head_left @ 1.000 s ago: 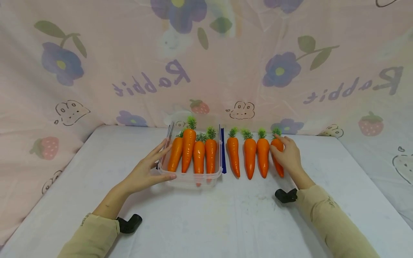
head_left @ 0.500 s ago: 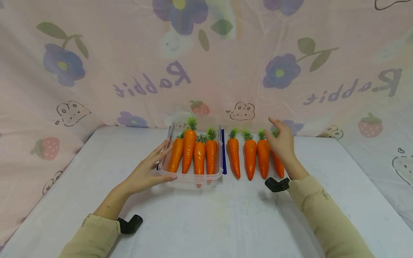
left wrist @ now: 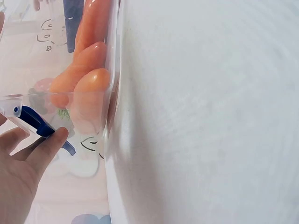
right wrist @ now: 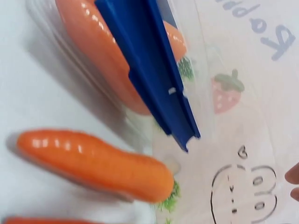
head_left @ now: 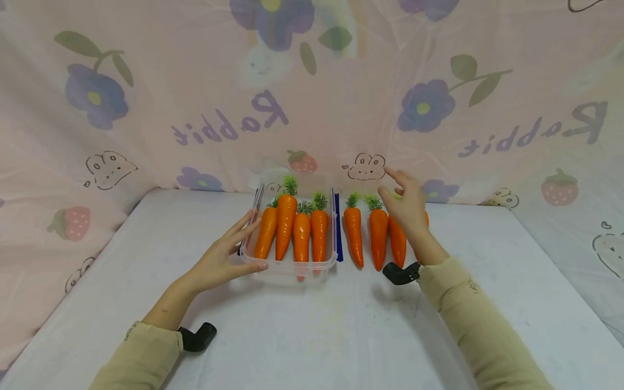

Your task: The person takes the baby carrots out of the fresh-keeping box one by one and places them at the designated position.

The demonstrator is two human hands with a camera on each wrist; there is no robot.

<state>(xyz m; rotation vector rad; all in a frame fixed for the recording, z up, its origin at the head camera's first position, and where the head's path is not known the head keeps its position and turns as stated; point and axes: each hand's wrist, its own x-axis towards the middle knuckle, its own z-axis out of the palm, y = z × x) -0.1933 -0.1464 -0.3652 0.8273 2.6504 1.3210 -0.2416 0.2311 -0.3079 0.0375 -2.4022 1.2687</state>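
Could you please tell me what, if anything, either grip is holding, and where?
Nothing is clearly held: the left grip touches the box at its left side, and the right grip is empty.

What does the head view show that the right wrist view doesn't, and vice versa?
Only the head view shows the left hand at the clear plastic box, the beige sleeves and black wrist pieces.
Only the right wrist view shows the broad face of the blue latch, nearly edge-on in the head view.
Both share the box, toy carrots in and beside it, the printed cloth, white tabletop and part of the right hand.
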